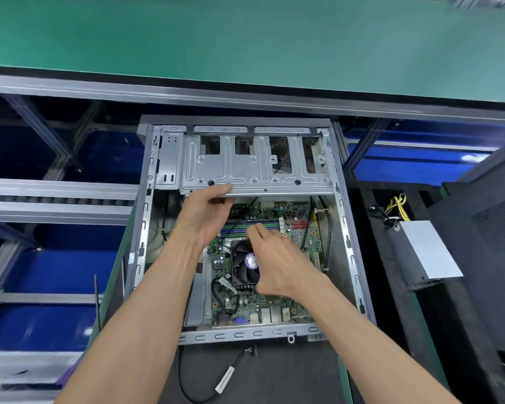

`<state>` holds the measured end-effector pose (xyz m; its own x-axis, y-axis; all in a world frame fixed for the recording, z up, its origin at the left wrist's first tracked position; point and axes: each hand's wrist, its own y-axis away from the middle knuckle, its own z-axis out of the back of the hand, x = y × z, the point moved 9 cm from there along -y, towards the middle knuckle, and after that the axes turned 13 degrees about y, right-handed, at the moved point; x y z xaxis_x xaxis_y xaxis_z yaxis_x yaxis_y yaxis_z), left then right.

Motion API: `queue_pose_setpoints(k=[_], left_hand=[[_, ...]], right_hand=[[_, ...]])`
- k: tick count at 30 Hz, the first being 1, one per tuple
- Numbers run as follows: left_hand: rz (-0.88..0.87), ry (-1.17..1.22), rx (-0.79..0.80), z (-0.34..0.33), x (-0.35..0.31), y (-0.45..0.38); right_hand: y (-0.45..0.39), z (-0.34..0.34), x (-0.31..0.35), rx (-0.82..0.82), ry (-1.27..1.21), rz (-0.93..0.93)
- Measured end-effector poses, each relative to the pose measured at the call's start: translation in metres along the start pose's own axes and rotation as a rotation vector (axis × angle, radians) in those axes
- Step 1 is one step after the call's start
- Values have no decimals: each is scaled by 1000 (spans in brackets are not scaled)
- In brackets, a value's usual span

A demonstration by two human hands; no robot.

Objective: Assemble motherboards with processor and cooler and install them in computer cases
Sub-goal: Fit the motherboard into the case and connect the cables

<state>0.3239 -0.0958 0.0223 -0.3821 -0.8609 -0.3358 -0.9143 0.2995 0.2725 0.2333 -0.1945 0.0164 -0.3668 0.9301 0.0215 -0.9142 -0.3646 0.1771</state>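
An open grey computer case (pixel 353 246) lies flat below me with a green motherboard (pixel 274 312) inside it. A black cooler fan (pixel 244 265) with a purple label sits on the board. My left hand (pixel 207 214) grips the front edge of the silver drive cage (pixel 245 158) at the case's far end, thumb on top and fingers under the lip. My right hand (pixel 277 263) rests over the cooler, its fingers pointing at the memory slots (pixel 239 225). What the right fingertips touch is hidden.
A silver power supply (pixel 426 252) with yellow and black wires (pixel 395 207) lies on a black surface to the right. A loose black cable (pixel 225 380) trails out of the case's near edge. A green bench top (pixel 245 39) runs across the back; blue bins (pixel 41 272) sit left.
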Motion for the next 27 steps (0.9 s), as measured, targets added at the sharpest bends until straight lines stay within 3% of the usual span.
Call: queue_pose_setpoints(k=[18,21,25,27], left_hand=[[48,-104,-204,34,4,-30],[47,-368,-228,41,8,-28],[77,-1092,-416,60,7,-28],[91,-1345,-399,62,7,-31]], right_hand=[[-20,-17,-9,238,44,7],[-22,-14,-7,204,41,23],[-25,-12,-8,214,18,11],[-26,-12,-8,221,11,9]])
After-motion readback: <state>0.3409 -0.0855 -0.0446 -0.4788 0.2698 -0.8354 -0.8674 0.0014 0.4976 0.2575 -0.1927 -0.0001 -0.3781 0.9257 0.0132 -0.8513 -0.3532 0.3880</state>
